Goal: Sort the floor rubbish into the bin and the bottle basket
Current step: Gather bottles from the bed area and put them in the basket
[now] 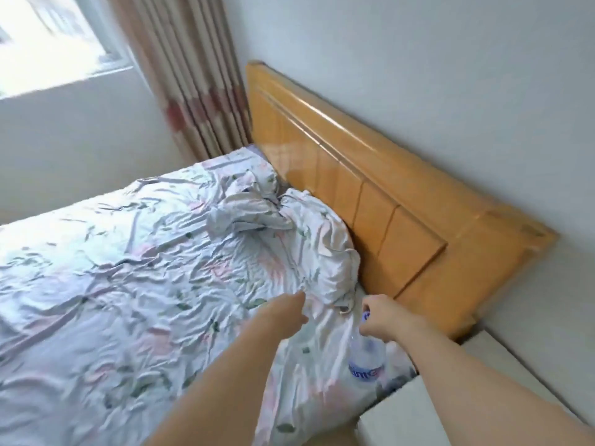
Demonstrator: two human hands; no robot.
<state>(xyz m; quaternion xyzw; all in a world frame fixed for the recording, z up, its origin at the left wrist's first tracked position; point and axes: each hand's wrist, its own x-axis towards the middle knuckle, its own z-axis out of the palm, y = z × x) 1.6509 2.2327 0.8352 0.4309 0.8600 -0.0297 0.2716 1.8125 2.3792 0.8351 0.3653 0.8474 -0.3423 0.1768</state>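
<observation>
Two bare forearms reach from the lower edge over a bed: the right hand pinches a clear plastic bottle at its blue-capped neck, the bottle hanging upright with its blue label low, over the bed's near corner beside a white bedside cabinet. Left hand extended above the rumpled floral sheet, holding nothing; whether its fingers are straight or curled cannot be told from behind. Beyond: crumpled pillow against the orange wooden headboard, striped curtain, bright window.
</observation>
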